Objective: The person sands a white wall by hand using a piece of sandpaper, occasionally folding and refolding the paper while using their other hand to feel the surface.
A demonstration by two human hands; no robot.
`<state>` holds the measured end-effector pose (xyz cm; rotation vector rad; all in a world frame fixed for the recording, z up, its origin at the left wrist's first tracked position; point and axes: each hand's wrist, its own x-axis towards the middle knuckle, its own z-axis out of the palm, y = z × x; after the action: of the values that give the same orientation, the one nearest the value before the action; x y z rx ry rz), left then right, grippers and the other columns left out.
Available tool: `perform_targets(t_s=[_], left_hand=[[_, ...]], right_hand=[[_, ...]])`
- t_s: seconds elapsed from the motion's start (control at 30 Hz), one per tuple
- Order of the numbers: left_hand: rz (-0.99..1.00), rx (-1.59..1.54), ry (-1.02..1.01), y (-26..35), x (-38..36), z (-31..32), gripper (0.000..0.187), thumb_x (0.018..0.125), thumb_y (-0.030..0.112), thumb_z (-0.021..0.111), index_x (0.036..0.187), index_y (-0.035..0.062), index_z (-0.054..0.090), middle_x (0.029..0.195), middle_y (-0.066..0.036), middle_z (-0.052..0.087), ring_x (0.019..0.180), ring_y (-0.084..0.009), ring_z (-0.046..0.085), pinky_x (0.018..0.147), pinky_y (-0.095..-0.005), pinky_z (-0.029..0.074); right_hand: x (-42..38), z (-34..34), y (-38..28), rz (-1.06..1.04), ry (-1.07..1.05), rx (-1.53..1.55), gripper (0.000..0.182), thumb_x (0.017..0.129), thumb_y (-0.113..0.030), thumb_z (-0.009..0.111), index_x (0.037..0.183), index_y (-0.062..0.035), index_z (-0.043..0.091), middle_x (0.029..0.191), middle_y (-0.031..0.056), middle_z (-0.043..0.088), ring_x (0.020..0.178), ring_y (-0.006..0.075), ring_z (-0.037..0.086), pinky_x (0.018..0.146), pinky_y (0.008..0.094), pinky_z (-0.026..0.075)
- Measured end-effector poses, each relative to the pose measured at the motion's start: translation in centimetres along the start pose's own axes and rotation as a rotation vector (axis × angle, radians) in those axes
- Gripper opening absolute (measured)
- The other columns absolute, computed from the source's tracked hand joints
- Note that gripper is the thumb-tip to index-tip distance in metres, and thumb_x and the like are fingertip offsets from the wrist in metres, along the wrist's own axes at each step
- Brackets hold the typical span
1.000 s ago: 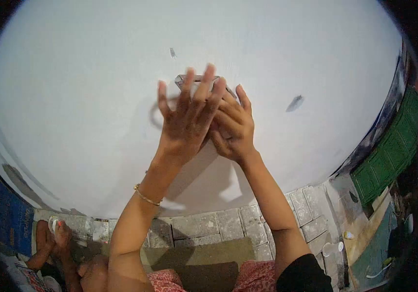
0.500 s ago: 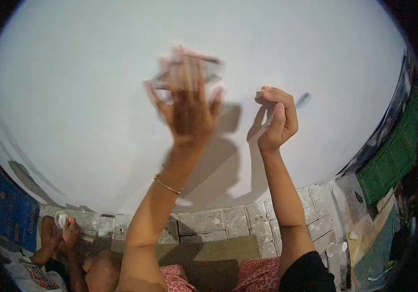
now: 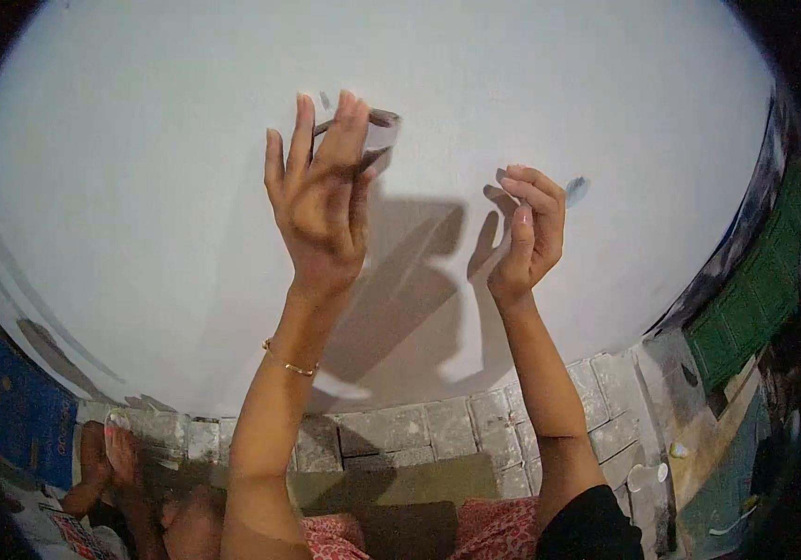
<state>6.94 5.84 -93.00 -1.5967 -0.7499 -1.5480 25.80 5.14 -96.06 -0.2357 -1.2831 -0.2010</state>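
Note:
My left hand (image 3: pixel 321 191) is raised over a broad pale white surface (image 3: pixel 186 187). Its fingers point up and are spread, with nothing seen between them. Dark shadow-like shapes show around its fingertips, and a thin bracelet (image 3: pixel 298 371) circles the wrist. To its right, my right hand (image 3: pixel 533 229) also hangs over the white surface, its fingers loosely bent and the thumb held apart from them, nothing visible in its grasp. A small blue-grey smudge (image 3: pixel 578 191) marks the surface just beyond its knuckles. Large shadows of both arms fall between them.
Grey paving blocks (image 3: pixel 391 427) and a brownish mat (image 3: pixel 452 474) lie below the white surface. At the lower left sits another person, with a hand (image 3: pixel 122 453) showing. A blue panel (image 3: pixel 18 401) stands at left, green material (image 3: pixel 746 299) at right.
My left hand has shifted left and turned; its fingers, blurred before, now show clearly. My right hand has stayed nearly in place, its fingers parting slightly. The other person's hand has moved a little.

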Motion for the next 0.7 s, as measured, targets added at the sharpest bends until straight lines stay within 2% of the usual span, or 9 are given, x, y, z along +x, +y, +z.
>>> perform_targets(t_s=[0.07, 0.1, 0.2, 0.23, 0.43, 0.57, 0.63, 0.67, 0.7], left_hand=[[-0.179, -0.479, 0.000, 0.8, 0.3, -1.2, 0.034, 0.100, 0.023, 0.041, 0.127, 0.0079, 0.053, 0.127, -0.015, 0.057, 0.126, -0.0209, 0.046, 0.105, -0.0360, 0.035], [-0.284, -0.555, -0.069, 1.6, 0.7, -2.3, 0.030, 0.099, 0.020, 0.043, 0.120, 0.0012, 0.056, 0.112, -0.012, 0.063, 0.108, -0.0133, 0.056, 0.091, -0.0258, 0.043], [-0.627, -0.858, -0.296, 3.0, 1.8, -3.9, 0.031, 0.096, 0.026, 0.052, 0.112, 0.0005, 0.059, 0.095, -0.004, 0.067, 0.083, -0.0112, 0.062, 0.081, -0.0298, 0.048], [-0.639, -0.894, -0.322, 3.5, 2.3, -4.3, 0.033, 0.093, 0.028, 0.057, 0.109, -0.0008, 0.060, 0.085, -0.001, 0.063, 0.077, -0.0049, 0.055, 0.066, -0.0219, 0.047], [-0.895, -1.085, -0.449, 4.2, 2.5, -4.3, 0.026, 0.089, 0.025, 0.063, 0.103, 0.0033, 0.064, 0.085, -0.001, 0.063, 0.079, -0.0077, 0.058, 0.070, -0.0229, 0.050], [-0.842, -0.925, -0.353, 3.3, 1.5, -3.0, 0.018, 0.089, 0.021, 0.064, 0.100, 0.0069, 0.066, 0.092, -0.003, 0.062, 0.078, -0.0081, 0.058, 0.068, -0.0215, 0.051], [-0.510, -0.581, -0.143, 2.5, 0.9, -2.7, 0.018, 0.088, 0.024, 0.064, 0.101, 0.0117, 0.067, 0.100, -0.004, 0.059, 0.090, -0.0136, 0.057, 0.074, -0.0256, 0.050], [-0.519, -0.577, -0.153, 2.2, 0.9, -2.6, 0.018, 0.088, 0.024, 0.064, 0.101, 0.0117, 0.067, 0.100, -0.004, 0.059, 0.090, -0.0136, 0.057, 0.074, -0.0256, 0.050], [-0.353, -0.305, -0.087, 1.8, 0.8, -2.6, 0.019, 0.088, 0.026, 0.064, 0.101, 0.0135, 0.068, 0.102, -0.003, 0.058, 0.097, -0.0172, 0.053, 0.081, -0.0305, 0.047]], right_hand=[[0.6, -0.7, -0.6, -0.075, -0.173, -0.110, 0.023, 0.091, -0.011, 0.046, 0.105, 0.0021, 0.059, 0.112, 0.0154, 0.056, 0.098, 0.0206, 0.057, 0.087, 0.0329, 0.047], [0.8, -0.6, -1.1, -0.075, -0.173, -0.110, 0.023, 0.091, -0.011, 0.046, 0.105, 0.0021, 0.059, 0.112, 0.0154, 0.056, 0.098, 0.0206, 0.057, 0.087, 0.0329, 0.047], [1.2, 0.7, -3.2, 0.174, -0.255, 0.060, 0.031, 0.090, -0.016, 0.055, 0.117, 0.0009, 0.054, 0.118, 0.0146, 0.055, 0.107, 0.0222, 0.055, 0.093, 0.0342, 0.043], [1.6, 1.3, -4.0, 0.271, -0.265, 0.151, 0.038, 0.089, -0.019, 0.059, 0.121, 0.0008, 0.052, 0.119, 0.0145, 0.055, 0.110, 0.0223, 0.053, 0.093, 0.0346, 0.043], [2.3, 1.6, -5.8, 0.690, -0.360, 0.339, 0.032, 0.091, -0.012, 0.061, 0.118, 0.0018, 0.053, 0.105, 0.0079, 0.061, 0.095, 0.0122, 0.058, 0.082, 0.0249, 0.047], [2.2, 0.8, -4.8, 0.659, -0.180, 0.364, 0.014, 0.090, -0.004, 0.059, 0.103, 0.0014, 0.055, 0.098, 0.0072, 0.062, 0.090, 0.0087, 0.058, 0.079, 0.0220, 0.047], [3.0, 0.2, -5.0, 0.380, -0.037, 0.010, 0.014, 0.090, -0.003, 0.057, 0.104, 0.0002, 0.057, 0.103, 0.0093, 0.064, 0.092, 0.0109, 0.060, 0.081, 0.0238, 0.048], [3.2, -0.1, -5.0, 0.199, 0.032, -0.190, 0.016, 0.089, -0.002, 0.058, 0.105, -0.0004, 0.059, 0.107, 0.0110, 0.065, 0.096, 0.0146, 0.061, 0.086, 0.0275, 0.048], [3.5, -0.3, -4.2, 0.211, 0.028, -0.192, 0.016, 0.089, -0.002, 0.058, 0.105, -0.0004, 0.059, 0.107, 0.0110, 0.065, 0.096, 0.0146, 0.061, 0.086, 0.0275, 0.048]])
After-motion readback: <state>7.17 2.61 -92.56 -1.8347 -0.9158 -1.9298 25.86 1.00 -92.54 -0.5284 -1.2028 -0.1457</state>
